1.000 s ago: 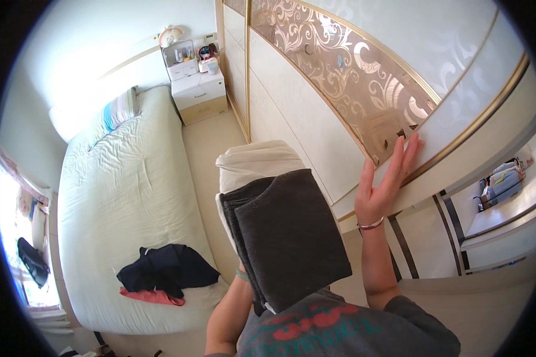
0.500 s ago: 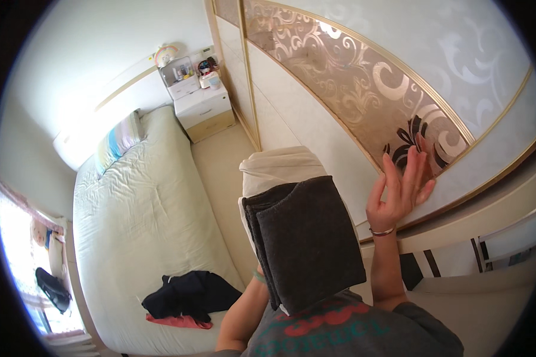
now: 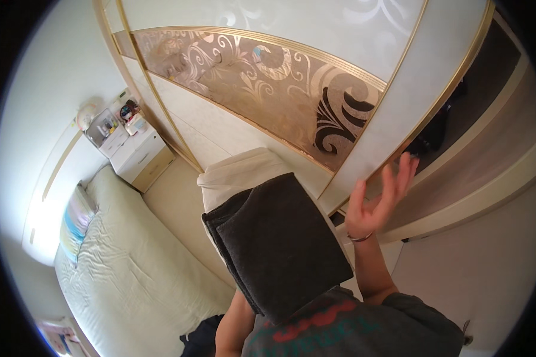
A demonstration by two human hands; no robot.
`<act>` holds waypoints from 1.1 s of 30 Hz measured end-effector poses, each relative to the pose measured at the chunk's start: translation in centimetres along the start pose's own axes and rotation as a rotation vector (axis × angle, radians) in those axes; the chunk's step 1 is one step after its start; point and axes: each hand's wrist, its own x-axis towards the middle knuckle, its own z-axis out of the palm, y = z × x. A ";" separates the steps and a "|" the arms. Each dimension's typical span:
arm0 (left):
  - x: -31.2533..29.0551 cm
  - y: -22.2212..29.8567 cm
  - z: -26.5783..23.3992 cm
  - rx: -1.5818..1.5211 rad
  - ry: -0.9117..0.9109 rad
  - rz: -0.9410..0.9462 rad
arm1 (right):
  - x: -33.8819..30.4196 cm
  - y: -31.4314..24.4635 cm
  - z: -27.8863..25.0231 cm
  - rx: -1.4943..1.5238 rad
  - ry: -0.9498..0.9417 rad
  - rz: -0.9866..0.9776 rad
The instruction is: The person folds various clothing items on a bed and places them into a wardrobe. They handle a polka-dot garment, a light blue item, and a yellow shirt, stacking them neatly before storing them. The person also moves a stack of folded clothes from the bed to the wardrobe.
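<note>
A stack of folded clothes rests in front of my chest, a dark grey garment (image 3: 283,250) lying on top of a cream one (image 3: 241,175). My left forearm (image 3: 235,324) comes up beneath the stack, and the clothes hide the hand supporting it. My right hand (image 3: 372,205), a bracelet at its wrist, is raised with fingers spread and holds nothing. Its fingertips are close to the gold-edged end of a sliding wardrobe door (image 3: 399,137); I cannot tell whether they touch. Beyond that edge shows a dark wardrobe opening (image 3: 452,113) with dark items inside.
A bed with a pale green sheet (image 3: 137,256) stands to the left, with a striped pillow (image 3: 77,223) at its head. Dark clothing (image 3: 202,338) lies on its near end. A white nightstand (image 3: 140,157) holding small items stands between bed and wardrobe.
The view has turned right, so the bed and nightstand sit further left. My right hand has gone from the patterned door panel to the door's edge, and the dark opening has come into sight.
</note>
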 end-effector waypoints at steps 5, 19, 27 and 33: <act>1.0 2.9 -0.6 0.040 -0.007 -0.075 | -5.0 0.6 4.8 0.290 0.071 0.443; 4.0 6.9 -5.4 0.084 -0.001 -0.133 | -8.5 2.7 14.9 0.690 0.069 0.587; 5.1 9.4 -5.2 0.076 -0.033 -0.139 | -6.4 3.1 21.3 0.703 -0.001 0.703; 5.4 12.2 -5.9 0.079 -0.046 -0.122 | -6.0 2.6 25.7 0.582 -0.014 0.646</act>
